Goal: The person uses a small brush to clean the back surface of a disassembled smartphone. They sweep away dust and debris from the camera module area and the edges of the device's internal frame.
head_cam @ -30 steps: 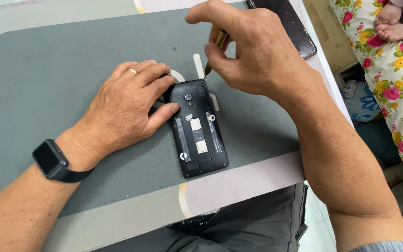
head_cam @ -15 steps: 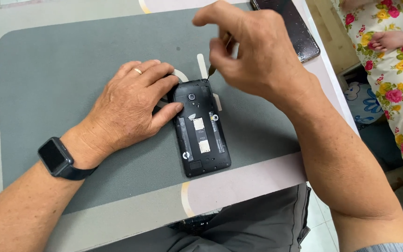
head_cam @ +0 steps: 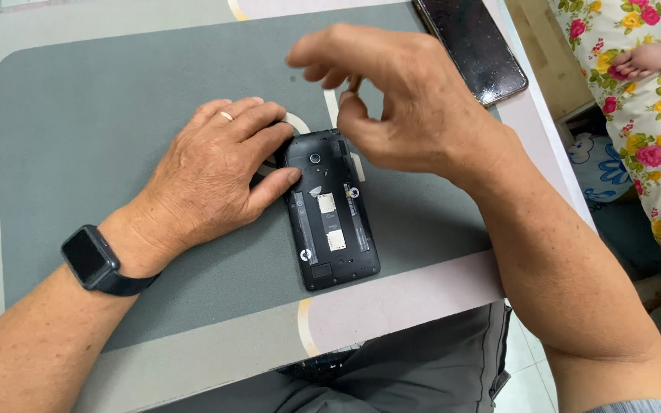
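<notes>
Phone (head_cam: 332, 210) lies on grey mat (head_cam: 78, 138), back cover already off, insides showing. Left hand (head_cam: 216, 176) flat, pressing phone. Right hand (head_cam: 399, 107) pinches small tool above it.

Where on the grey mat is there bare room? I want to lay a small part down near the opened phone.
The grey mat lies bare left of the left hand, and below the hand beside the opened phone. It is crowded at the phone's top, under the right hand, near the second phone.
</notes>
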